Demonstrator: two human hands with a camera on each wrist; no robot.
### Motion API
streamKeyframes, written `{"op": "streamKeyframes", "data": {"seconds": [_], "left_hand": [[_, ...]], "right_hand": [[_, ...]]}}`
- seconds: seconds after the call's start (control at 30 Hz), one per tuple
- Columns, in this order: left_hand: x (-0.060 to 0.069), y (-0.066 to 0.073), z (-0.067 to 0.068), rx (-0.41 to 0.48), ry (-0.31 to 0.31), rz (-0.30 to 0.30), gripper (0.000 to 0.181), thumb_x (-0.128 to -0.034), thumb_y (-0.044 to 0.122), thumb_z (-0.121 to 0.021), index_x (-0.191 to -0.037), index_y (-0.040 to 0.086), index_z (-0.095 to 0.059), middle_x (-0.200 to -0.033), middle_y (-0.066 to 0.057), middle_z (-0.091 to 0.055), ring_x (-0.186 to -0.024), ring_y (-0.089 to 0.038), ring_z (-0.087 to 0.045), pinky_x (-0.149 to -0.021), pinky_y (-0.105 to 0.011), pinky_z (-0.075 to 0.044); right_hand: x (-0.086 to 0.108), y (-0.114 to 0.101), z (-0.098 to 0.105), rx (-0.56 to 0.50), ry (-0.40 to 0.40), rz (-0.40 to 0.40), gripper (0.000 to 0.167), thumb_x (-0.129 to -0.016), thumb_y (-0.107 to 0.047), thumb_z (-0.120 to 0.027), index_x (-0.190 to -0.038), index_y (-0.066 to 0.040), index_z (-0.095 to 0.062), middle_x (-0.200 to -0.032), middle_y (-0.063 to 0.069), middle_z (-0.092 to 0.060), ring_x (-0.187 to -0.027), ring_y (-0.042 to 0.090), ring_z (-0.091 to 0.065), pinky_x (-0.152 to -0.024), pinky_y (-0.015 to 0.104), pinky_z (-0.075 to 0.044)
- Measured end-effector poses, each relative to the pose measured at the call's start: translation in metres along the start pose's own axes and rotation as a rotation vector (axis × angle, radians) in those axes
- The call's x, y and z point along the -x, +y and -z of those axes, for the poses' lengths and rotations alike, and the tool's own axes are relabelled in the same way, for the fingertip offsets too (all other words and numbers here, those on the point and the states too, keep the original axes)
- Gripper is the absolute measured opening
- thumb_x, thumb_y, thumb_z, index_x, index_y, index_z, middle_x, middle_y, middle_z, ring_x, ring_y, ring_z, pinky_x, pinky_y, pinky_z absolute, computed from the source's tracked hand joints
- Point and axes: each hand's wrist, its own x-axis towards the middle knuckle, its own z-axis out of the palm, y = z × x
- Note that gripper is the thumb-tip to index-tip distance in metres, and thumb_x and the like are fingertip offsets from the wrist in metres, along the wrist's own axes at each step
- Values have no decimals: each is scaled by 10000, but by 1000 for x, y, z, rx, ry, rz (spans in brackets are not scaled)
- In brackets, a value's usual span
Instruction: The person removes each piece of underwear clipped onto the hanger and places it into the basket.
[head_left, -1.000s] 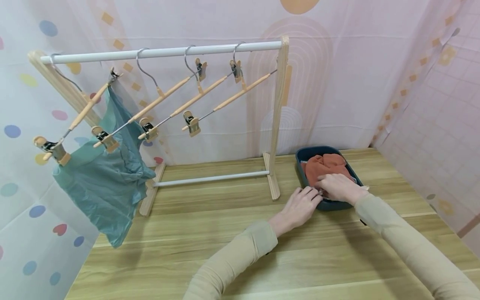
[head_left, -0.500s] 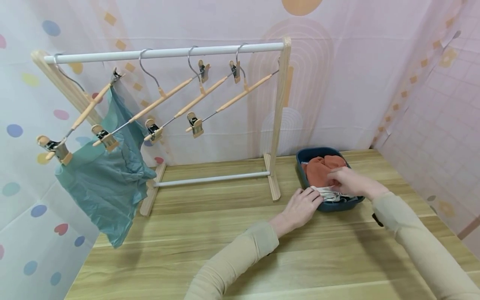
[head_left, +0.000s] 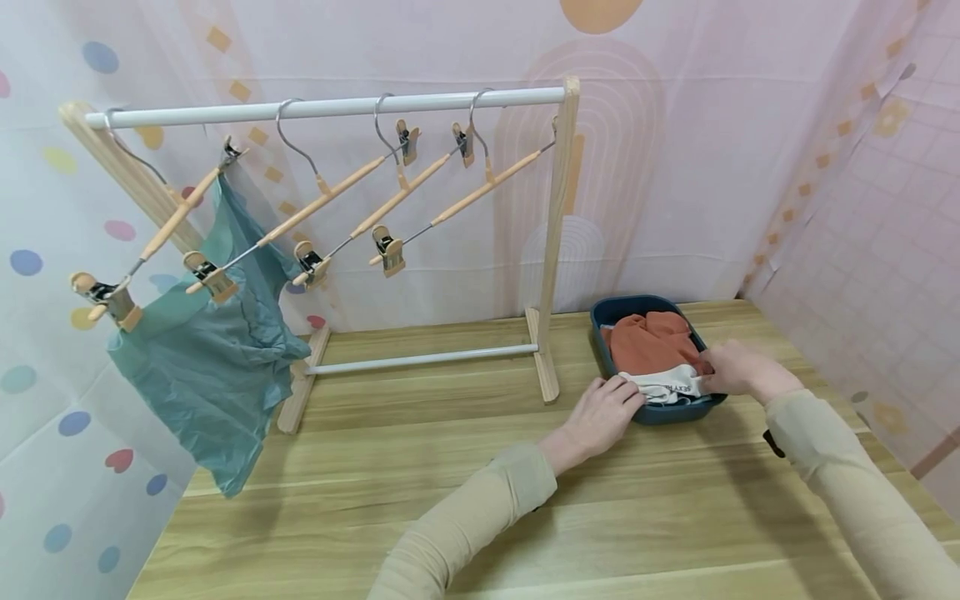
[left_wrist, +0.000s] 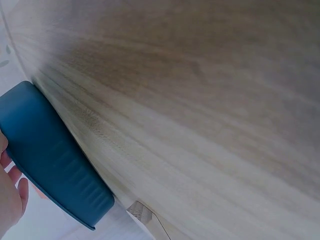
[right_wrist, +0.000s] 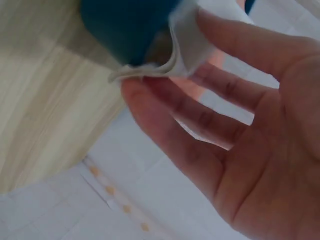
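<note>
A dark blue basin (head_left: pixel 603 340) on the tabletop holds an orange-red cloth (head_left: pixel 637 346) and a white garment (head_left: pixel 678 381) with black lettering in front of it. My left hand (head_left: pixel 602 410) lies at the near left rim, its curled fingers gripping the white garment's left end. In the left wrist view, the left fingers (left_wrist: pixel 22 192) show beside the basin wall (left_wrist: pixel 55 155). My right hand (head_left: pixel 738 369), at the right rim, pinches the garment's right end. The right wrist view shows white fabric (right_wrist: pixel 187 45) between thumb and fingers.
A rack with a white rail (head_left: pixel 330 107) stands left of the basin. A teal garment (head_left: pixel 217 350) hangs from the leftmost clip hanger (head_left: pixel 176 223); several bare hangers, including a right one (head_left: pixel 465 200), hang beside it. The rack's right foot (head_left: pixel 546 367) stands near the basin.
My right hand has moved right, from beside the left hand to the basin's right rim. The white garment now shows spread between both hands. The left hand has stayed in place.
</note>
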Motion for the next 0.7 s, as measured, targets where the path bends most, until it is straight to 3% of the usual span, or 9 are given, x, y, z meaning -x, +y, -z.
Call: {"op": "streamKeyframes", "data": {"seconds": [0.1,0.23,0.4,0.7], "left_hand": [[0,0,0,1,-4,-4,197,-958,202,-531,-1106,255,-650,-1111,116,-626,-1073,-66,-549,-787,-213,-441],[0,0,0,4,-6,-4,201,-965,204,-520,-1106,259,-652,-1112,119,-627,-1076,-64,-549,-784,-212,-442],[0,1,-2,6,7,-11,199,-964,202,-521,-1102,256,-654,-1111,114,-628,-1063,-71,-555,-774,-213,-445],[0,1,-5,6,33,-8,194,-963,194,-520,-1084,260,-655,-1107,120,-629,-1059,-64,-553,-775,-211,-442]], "right_hand": [[-2,-1,-7,10,39,-7,204,-779,-117,-634,-650,-114,-476,-618,11,-425,-582,165,-399,-552,289,-298],[-6,-3,-14,41,84,-3,181,-745,-41,-592,-631,-110,-470,-619,31,-470,-577,178,-409,-542,303,-320],[-12,-4,-22,36,73,49,152,-760,43,-544,-671,-76,-510,-650,58,-518,-584,179,-428,-558,298,-346],[-17,-7,-23,28,13,46,154,-816,46,-501,-699,-55,-510,-650,69,-489,-589,183,-434,-569,292,-358]]}}
